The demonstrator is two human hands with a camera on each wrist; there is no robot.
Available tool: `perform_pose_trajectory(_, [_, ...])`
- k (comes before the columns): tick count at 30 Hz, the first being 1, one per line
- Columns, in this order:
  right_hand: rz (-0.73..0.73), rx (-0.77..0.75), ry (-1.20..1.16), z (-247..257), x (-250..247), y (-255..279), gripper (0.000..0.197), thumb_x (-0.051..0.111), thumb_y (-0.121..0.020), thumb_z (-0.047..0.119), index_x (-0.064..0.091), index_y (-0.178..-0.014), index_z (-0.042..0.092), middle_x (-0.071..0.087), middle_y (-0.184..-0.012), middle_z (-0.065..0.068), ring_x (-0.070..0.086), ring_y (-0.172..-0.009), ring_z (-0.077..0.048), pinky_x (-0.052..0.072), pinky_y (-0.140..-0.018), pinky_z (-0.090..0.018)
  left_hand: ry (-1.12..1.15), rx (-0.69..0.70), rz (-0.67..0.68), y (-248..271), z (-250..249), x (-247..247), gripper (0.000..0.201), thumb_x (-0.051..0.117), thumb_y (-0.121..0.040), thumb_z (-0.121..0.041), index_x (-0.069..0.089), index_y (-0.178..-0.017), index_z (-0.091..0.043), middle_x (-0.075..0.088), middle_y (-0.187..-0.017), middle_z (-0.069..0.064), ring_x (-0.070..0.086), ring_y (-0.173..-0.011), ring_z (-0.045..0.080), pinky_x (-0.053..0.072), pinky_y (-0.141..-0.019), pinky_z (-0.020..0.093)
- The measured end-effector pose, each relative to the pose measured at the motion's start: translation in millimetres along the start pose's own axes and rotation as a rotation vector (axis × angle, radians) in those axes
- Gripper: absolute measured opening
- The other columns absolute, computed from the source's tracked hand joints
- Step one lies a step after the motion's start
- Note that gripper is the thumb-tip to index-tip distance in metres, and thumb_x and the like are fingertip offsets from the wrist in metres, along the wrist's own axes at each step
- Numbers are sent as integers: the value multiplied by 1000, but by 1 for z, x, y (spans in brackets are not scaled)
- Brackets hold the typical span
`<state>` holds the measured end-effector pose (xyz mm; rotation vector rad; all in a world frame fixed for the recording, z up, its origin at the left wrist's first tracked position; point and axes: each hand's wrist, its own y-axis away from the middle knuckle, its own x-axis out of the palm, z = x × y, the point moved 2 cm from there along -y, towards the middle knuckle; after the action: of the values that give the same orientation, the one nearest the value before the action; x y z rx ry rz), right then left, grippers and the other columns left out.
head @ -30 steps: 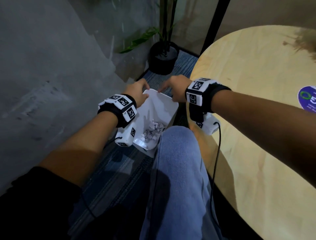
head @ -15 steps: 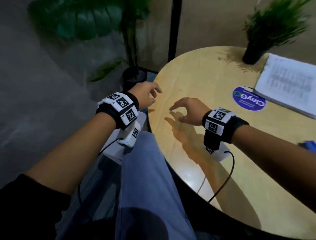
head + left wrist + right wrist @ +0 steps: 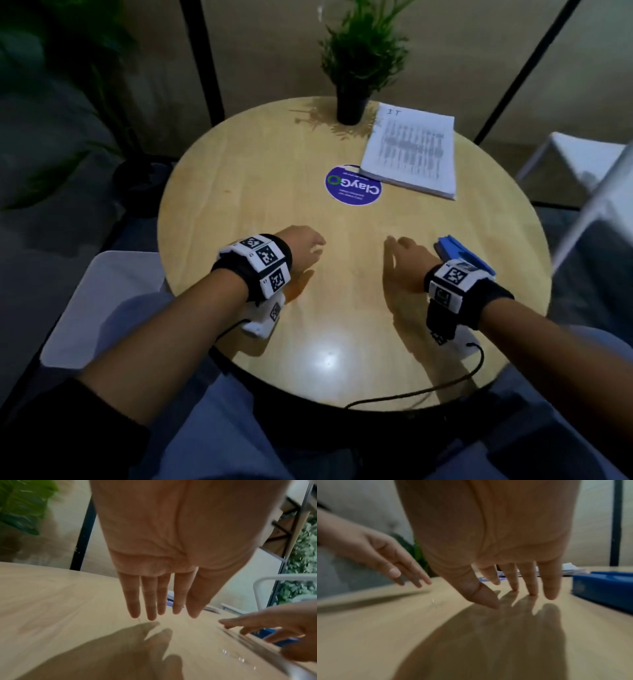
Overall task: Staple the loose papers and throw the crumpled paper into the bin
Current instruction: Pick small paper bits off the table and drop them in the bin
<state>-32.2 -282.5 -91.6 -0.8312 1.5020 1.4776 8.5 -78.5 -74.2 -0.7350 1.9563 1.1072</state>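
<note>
A stack of printed white papers point(image 3: 412, 154) lies at the far right of the round wooden table point(image 3: 274, 164). A blue stapler point(image 3: 462, 255) sits on the table just right of my right hand point(image 3: 402, 260); the right wrist view has the stapler point(image 3: 604, 588) at its right edge. My left hand point(image 3: 305, 246) hovers over the near left of the table, fingers straight point(image 3: 154, 601), holding nothing. The fingers point(image 3: 529, 580) of my right hand point down close to the tabletop, also empty. The bin and the crumpled paper are out of view.
A small potted plant point(image 3: 356, 68) stands at the table's far edge beside the papers. A round purple sticker point(image 3: 352, 186) lies mid-table. A white chair seat point(image 3: 102, 308) is at my left, another white chair point(image 3: 575, 161) at the right. A cable point(image 3: 428, 390) trails over the near edge.
Both hands left the white bin on the floor at my left and swung up over the table. My view turned from the bin to the tabletop.
</note>
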Motion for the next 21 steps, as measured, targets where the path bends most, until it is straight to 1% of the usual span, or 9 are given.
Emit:
perform_pose_trajectory(2, [28,36,126,-9,17,4,71,53,-89,18,12,-147,11,13,-154,-17,25,-137,-41,33,-109,-52,-138,-8,92,-8,-3,10,48,44,-97,-22,37,-140,-4,33,-149,15,40,-133,30,34,-108,35])
perform_pose_trajectory(4, [47,28,209,-10,29,7,85,56,-89,16,-2,-150,12,-8,-159,-10,6,-145,-38,24,-114,-53,-252,-13,153,-12,-4,23,61,42,-98,-28,18,-147,-1,10,-157,16,25,-142,30,28,-114,38])
perform_pose_trajectory(5, [41,15,250,-9,32,7,88,56,-89,18,-7,-150,12,-13,-159,-8,2,-146,-37,22,-115,-53,-289,-19,173,-13,-5,30,69,41,-97,-35,8,-149,-3,-2,-159,13,13,-146,30,23,-117,41])
perform_pose_trajectory(7, [40,-28,336,-3,34,7,89,54,-91,25,-12,-149,9,-19,-158,-7,-2,-147,-35,21,-115,-52,-328,-17,192,-10,-8,41,80,39,-94,-49,-2,-150,-9,-14,-159,6,-3,-148,31,20,-117,49])
perform_pose_trajectory(10, [39,-97,388,10,40,10,86,48,-94,31,-15,-148,9,-21,-158,-7,-5,-147,-34,19,-115,-52,-343,24,223,-6,-15,49,82,30,-91,-61,-7,-150,-18,-19,-158,1,-11,-147,31,15,-116,54])
perform_pose_trajectory(13, [6,-151,407,23,48,18,91,50,-91,38,-15,-148,10,-21,-158,-6,-6,-147,-31,20,-114,-51,-375,65,253,-3,-23,56,83,26,-88,-67,-11,-149,-26,-24,-157,0,-16,-146,32,7,-116,58])
perform_pose_trajectory(16, [37,-189,448,34,53,24,97,52,-88,47,-16,-148,11,-24,-157,-6,-9,-147,-31,18,-115,-50,-403,78,256,-3,-28,64,85,24,-86,-71,-14,-148,-29,-26,-156,0,-19,-145,33,5,-115,58])
perform_pose_trajectory(19, [95,-213,376,35,43,28,89,49,-92,40,-12,-149,12,-22,-158,-5,-9,-147,-31,17,-117,-51,-399,74,257,0,-31,64,84,25,-87,-69,-12,-149,-27,-24,-157,2,-17,-146,31,6,-116,57])
perform_pose_trajectory(21, [116,-252,199,29,33,26,80,53,-92,29,4,-151,10,-5,-160,-8,3,-147,-34,22,-116,-51,-326,89,232,5,-32,58,78,29,-91,-62,0,-151,-20,-13,-159,5,-5,-148,31,14,-118,52])
